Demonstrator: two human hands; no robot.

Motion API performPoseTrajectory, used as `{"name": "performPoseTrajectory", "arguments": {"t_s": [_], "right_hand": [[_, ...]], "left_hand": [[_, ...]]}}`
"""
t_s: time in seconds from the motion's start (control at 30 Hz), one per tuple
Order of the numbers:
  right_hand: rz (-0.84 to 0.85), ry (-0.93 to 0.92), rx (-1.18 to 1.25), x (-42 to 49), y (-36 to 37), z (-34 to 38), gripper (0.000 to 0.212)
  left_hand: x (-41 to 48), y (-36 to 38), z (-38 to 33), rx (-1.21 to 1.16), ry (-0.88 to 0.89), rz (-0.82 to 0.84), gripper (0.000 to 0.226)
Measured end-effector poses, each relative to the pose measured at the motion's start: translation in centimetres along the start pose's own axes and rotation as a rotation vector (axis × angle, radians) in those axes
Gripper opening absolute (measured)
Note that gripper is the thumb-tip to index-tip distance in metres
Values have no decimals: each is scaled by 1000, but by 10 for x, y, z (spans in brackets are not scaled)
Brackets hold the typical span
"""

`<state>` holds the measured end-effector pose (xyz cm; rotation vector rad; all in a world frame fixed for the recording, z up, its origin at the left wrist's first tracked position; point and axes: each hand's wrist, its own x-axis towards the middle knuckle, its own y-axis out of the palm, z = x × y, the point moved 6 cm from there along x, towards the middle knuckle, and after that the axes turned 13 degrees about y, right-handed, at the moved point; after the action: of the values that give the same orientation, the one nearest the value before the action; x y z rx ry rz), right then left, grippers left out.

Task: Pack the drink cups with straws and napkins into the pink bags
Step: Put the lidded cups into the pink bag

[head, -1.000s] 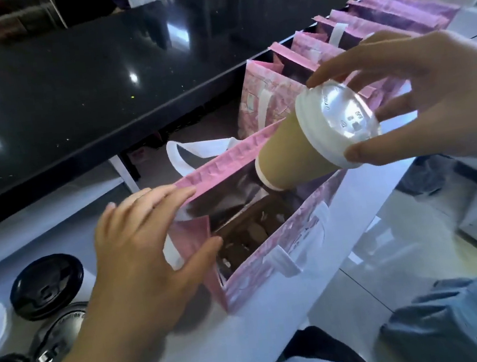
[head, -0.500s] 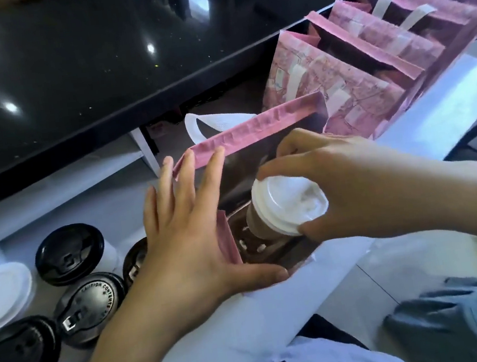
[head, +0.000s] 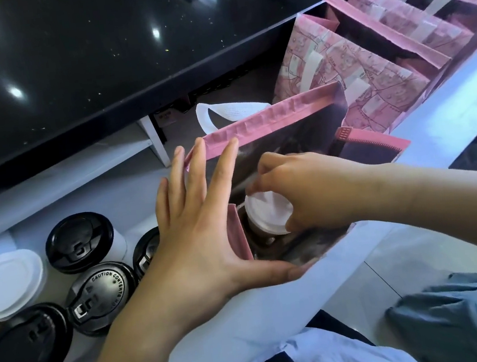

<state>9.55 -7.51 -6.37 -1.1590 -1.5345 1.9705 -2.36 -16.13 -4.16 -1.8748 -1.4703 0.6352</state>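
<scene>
The cup with the white lid is down inside the open pink bag, near its left end. The right hand grips the lid with curled fingers. The left hand holds the bag mouth wide with straight, spread fingers. The black-lid cups wait on the worktop at the left (no straws or napkins show), so lots is left. A second ago the cup was tilted above the bag; now it is lower and upright.

White-lidded cup upright inside open pink bag
</scene>
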Motion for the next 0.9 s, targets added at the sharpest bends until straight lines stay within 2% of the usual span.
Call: {"name": "performPoseTrajectory", "arguments": {"t_s": [0.23,0.4,0.73,0.9], "right_hand": [[27,-35,-80,3,33,13,61],[35,-26,-68,6,30,10,66],[30,-56,-138,17,31,25,52],[71,-34,-168,18,31,22,61]], "left_hand": [[-4,0,3,-10,4,-16,139],[-7,0,6,-29,4,-30,136],[-6,2,6,-50,40,-32,131],[-5,3,8,-56,54,-46,130]]}}
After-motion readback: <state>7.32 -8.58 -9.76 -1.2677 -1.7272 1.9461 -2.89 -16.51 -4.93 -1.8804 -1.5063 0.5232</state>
